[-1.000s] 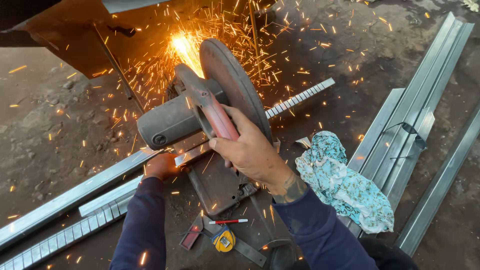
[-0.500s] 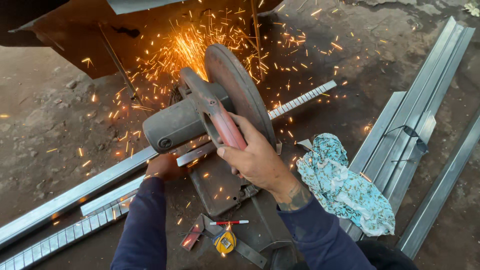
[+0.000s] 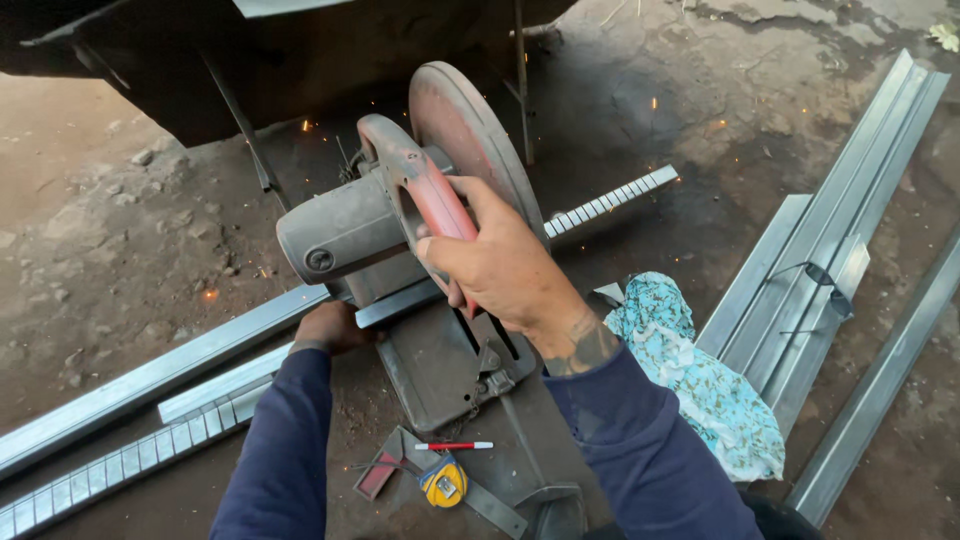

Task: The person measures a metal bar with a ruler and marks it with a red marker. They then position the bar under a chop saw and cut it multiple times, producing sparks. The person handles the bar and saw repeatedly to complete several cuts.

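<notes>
Near the wrists, a yellow tape measure [image 3: 443, 483] lies on the ground. The left hand [image 3: 335, 325] presses closed on the steel channel [image 3: 160, 375]. Beyond it, the right hand [image 3: 500, 265] wraps the cut-off saw's [image 3: 400, 215] red handle [image 3: 435, 200], blade guard [image 3: 470, 130] farthest.

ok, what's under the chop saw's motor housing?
Under the motor housing a grey metal bar runs across the saw base, with the left hand resting on it. The right hand grips the red handle. The cut point is hidden behind the housing.
</notes>
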